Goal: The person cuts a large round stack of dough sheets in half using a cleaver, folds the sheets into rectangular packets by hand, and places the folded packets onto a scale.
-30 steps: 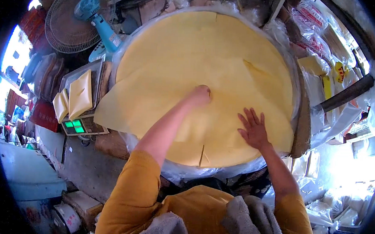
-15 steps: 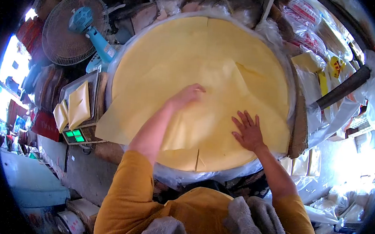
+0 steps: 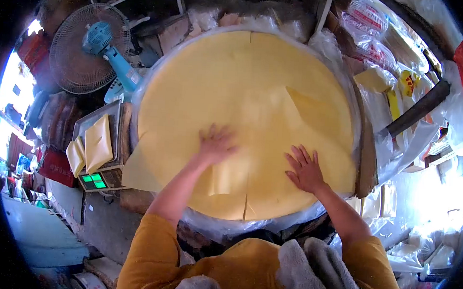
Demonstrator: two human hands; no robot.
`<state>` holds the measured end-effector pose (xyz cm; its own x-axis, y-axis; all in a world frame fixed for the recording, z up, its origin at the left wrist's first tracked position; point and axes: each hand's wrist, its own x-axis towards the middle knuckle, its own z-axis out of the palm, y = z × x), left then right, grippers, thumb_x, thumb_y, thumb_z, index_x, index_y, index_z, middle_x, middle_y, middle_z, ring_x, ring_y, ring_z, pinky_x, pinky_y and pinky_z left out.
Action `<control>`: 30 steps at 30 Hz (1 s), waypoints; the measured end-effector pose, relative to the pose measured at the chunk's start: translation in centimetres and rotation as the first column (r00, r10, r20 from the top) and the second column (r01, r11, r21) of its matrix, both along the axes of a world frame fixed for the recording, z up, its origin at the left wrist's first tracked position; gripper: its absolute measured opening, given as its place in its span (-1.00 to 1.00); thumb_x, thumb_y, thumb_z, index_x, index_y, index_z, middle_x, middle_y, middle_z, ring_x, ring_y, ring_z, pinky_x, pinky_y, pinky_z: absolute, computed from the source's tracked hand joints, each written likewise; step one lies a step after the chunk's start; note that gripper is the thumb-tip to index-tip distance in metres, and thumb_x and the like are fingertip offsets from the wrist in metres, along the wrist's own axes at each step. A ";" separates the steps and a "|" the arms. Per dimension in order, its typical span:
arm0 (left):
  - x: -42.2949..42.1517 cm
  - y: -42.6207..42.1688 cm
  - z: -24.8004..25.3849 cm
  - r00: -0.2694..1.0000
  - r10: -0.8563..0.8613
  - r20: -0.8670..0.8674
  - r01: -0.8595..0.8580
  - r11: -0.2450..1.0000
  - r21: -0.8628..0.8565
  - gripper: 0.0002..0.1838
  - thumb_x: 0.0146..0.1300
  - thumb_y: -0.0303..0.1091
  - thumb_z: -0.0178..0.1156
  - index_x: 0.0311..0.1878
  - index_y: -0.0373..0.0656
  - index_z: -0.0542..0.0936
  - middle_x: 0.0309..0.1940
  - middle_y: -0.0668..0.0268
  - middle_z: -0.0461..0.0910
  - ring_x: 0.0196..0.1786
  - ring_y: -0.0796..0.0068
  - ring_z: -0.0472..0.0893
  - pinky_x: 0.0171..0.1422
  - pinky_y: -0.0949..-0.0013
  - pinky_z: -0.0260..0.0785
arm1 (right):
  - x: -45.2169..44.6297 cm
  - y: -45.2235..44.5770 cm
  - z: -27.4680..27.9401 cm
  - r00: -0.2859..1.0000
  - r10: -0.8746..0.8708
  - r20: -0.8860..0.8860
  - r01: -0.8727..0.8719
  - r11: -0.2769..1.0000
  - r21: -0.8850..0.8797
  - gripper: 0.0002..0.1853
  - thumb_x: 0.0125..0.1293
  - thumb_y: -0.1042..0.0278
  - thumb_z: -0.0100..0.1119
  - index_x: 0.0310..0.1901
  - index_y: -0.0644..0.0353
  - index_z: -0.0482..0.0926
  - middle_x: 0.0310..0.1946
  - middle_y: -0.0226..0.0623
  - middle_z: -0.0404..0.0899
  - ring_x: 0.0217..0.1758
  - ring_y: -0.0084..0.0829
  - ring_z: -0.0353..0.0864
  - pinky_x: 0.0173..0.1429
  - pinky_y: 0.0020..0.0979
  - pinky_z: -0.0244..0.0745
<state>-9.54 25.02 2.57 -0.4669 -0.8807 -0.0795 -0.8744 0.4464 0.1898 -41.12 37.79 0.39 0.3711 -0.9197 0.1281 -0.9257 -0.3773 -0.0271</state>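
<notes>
**Left grip (image 3: 217, 145) and right grip (image 3: 306, 172) lie spread over a wide, thin, pale-yellow sheet (image 3: 261, 167)**

The right grip is palm down on the sheet, fingers fanned and holding nothing. The left grip is also opened out with nothing in it; motion blur hides whether it touches the surface. The sheet lies beneath both, over a broad, round, flat yellow surface (image 3: 236, 61). To the left of the left grip, a corner of the sheet juts past the round edge; beyond the right grip, it shows a pointed raised edge. Nearer the body than both grips, a short dark slit (image 3: 245, 205) marks the round surface's near edge, with crinkled clear plastic film (image 3: 222, 226) around it. Well left of the left grip stands a metal-trayed scale with a lit green display (image 3: 93, 181), bearing folded, glossy yellow packets (image 3: 99, 144). Farther out beyond that grip is a teal fan with a round wire guard (image 3: 98, 38).
</notes>
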 end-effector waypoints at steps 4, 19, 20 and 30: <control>3.9 1.1 -2.3 1.000 0.002 0.020 -0.001 0.997 -0.080 -0.35 0.20 0.22 -0.07 0.36 0.33 0.17 0.45 0.42 -0.08 0.48 0.06 -0.22 0.42 -0.23 -0.49 | 0.3 -0.5 0.7 0.989 0.082 0.125 -0.099 0.986 0.137 -0.50 0.23 0.04 0.00 0.17 0.07 0.36 0.24 -0.18 0.26 0.37 -0.19 0.12 0.34 0.11 -0.04; 4.2 -3.7 0.8 0.998 -0.067 -0.015 0.066 0.996 -0.058 -0.37 0.18 0.13 0.04 0.32 0.29 0.23 0.43 0.34 -0.06 0.46 -0.02 -0.17 0.38 -0.31 -0.36 | -4.2 -16.3 1.3 0.822 -0.465 0.329 0.435 0.886 0.164 -0.58 0.01 0.16 0.31 -0.15 0.24 0.51 -0.19 -0.13 0.53 0.00 -0.07 0.41 0.03 -0.06 0.31; 3.6 -4.6 0.5 0.995 -0.063 -0.078 0.051 0.987 -0.150 -0.37 0.17 0.12 0.07 0.32 0.29 0.23 0.44 0.34 -0.08 0.46 -0.01 -0.17 0.38 -0.31 -0.36 | -4.8 -16.8 1.3 0.809 -0.449 0.380 0.410 0.894 0.182 -0.59 0.01 0.17 0.30 -0.16 0.24 0.51 -0.20 -0.13 0.53 0.00 -0.07 0.41 0.02 -0.07 0.31; 0.5 -5.5 -3.5 0.993 -0.110 0.047 0.117 0.967 -0.225 -0.31 0.13 0.24 0.05 0.34 0.36 0.18 0.43 0.35 -0.09 0.44 -0.10 -0.16 0.30 -0.46 -0.32 | -0.7 -20.1 4.9 0.984 -0.176 0.007 0.170 0.939 -0.301 -0.47 0.23 0.16 0.05 0.24 -0.01 0.25 0.26 -0.17 0.19 0.36 -0.14 0.10 0.32 0.02 0.02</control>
<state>-9.07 19.54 -0.91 -0.5654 -0.8189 0.0986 -0.8197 0.5712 0.0437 -41.84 17.66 5.31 0.2151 -0.8904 0.4011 -0.9766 -0.1992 0.0814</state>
